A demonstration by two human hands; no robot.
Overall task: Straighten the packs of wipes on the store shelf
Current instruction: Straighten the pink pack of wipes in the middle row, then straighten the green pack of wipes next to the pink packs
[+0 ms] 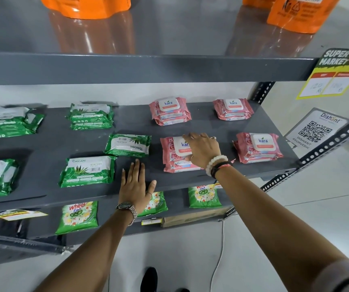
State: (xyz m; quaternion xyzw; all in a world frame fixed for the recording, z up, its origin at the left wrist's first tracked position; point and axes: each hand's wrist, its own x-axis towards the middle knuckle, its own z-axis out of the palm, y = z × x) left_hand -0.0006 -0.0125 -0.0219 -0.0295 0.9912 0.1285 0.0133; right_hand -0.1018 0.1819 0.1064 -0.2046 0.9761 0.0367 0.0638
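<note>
**Two hands on the middle shelf, right one on a pink Kara stack**

Middle shelf (pixel 222 127): grey metal, front lip runs under both wrists. Bare lanes between the pack columns; widest open patch sits front-centre, under the left hand.

Pink Kara wipes: four stacks, two at the back (pixel 170 110) (pixel 233 109), two at the front. Front-right stack (pixel 258 147) lies near the shelf's right edge, slightly fanned. Front-left stack (pixel 174 153) is under the right hand, lower packs sticking out toward the lip.

Green Origami wipes: back stack (pixel 90 115) roughly square; one pack (pixel 128 145) rotated, label upside down; front pack (pixel 87 171) just beside it, corners nearly touching. More green packs (pixel 7 122) at far left, blurred.

Right hand (pixel 203 149): palm down on the front-left Kara stack, fingers spread over the lid, thumb at the near edge. Grip is loose, resting on top; can't tell if it's pinching.

Left hand (pixel 135 186): flat on bare shelf, fingers together pointing back, thumb out, holding nothing.

Wheel detergent packets (pixel 77 217) on the shelf below.
</note>
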